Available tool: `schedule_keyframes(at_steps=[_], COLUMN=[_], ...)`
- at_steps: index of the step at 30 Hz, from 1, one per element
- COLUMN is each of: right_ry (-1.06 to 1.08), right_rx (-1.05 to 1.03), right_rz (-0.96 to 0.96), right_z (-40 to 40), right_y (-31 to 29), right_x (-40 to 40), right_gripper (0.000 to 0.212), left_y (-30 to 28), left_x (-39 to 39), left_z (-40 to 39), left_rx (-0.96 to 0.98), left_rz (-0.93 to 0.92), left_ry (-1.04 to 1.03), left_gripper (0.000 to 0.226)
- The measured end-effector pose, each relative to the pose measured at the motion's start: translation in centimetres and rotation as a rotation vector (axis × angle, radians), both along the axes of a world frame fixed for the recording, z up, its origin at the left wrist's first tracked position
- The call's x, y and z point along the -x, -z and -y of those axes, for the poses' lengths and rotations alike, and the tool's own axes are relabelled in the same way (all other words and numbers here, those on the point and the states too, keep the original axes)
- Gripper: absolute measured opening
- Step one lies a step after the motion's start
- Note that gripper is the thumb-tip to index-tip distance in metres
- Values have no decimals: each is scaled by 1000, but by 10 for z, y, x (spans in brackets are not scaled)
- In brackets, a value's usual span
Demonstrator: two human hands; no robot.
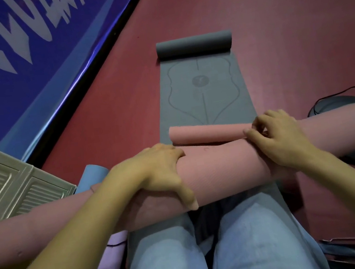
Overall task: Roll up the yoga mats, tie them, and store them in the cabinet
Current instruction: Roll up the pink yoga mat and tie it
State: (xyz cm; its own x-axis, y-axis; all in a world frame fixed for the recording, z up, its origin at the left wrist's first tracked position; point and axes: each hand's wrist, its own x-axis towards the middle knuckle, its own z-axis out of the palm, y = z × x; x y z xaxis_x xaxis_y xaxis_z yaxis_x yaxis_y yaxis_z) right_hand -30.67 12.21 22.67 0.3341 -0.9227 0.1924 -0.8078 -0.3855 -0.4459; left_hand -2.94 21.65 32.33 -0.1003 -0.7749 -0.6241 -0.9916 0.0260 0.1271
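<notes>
Cabinet point(4, 184): louvred doors at the far left, standing shut as far as the view shows; the finished roll has to end up here.
Blue roll point(93, 175): lies on the floor just beside the cabinet, partly hidden behind the left forearm.
Lilac mat point(105, 268): flat strip on the floor beside the left knee, with a thin dark cord lying across it.
Left hand point(161, 172): its grip lies over the top of the pink mat roll point(222, 169), fingers curled over the far side, thumb hanging down the near side. Best to press down and inward here so the coil stays tight.
Pink mat roll: lies crosswise over the lap, above the grey mat point(203, 97), its ends reaching past both arms.
Small pink roll point(209, 132): lies on the grey mat just beyond the big roll, touching it.
Right hand point(282, 137): fingertips pinch at the roll's far edge; what they hold is too small to tell, possibly a flap or tie.
Advice: keep the left hand's pressure constant while the right works, so the roll does not spring loose.
</notes>
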Motion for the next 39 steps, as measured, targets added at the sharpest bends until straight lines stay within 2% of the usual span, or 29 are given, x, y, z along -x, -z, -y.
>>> schedule_keyframes(at_steps=[4,8,10,14,16,18,20,23,26,28,30,34,39], right_ry=[-82,-111,-101,-57,-67,-85,-99,-108,-76,-56,-43,-19,-23], right_rx=[7,-32,-37,-61,-53,-38,-39,-63,-162,-192,-148,-129,-309], right_rz=[20,-83,-136,-230,-250,-252,-260,-277,-292,-312,-321,-297,-365], right_z=[2,1,6,18,22,23,23,25,31,34,34,28,40], right_y=[9,7,8,4,3,1,1,-2,-8,-8,-5,-4,-22], right_x=[19,13,6,-8,-11,-13,-14,-15,-21,-23,-22,-17,-31], right_gripper=[42,58,61,64,64,64,66,71,60,53,57,55,56], left_y=[-5,-4,-5,-13,-14,-14,-13,-12,-3,8,19,24,-5], left_x=[-12,-31,-36,-26,-19,-12,-4,15,30,32,29,25,13], left_z=[21,32,37,39,35,29,21,12,9,9,5,-4,12], left_rx=[-14,126,219,334,345,352,360,345,302,341,415,505,370], left_rz=[-80,-191,-216,-156,-47,38,108,200,306,360,368,342,329], left_ry=[-34,-116,-99,-18,27,56,88,111,120,111,99,123,141], left_gripper=[135,142,127,60,47,43,49,73,101,113,110,88,83])
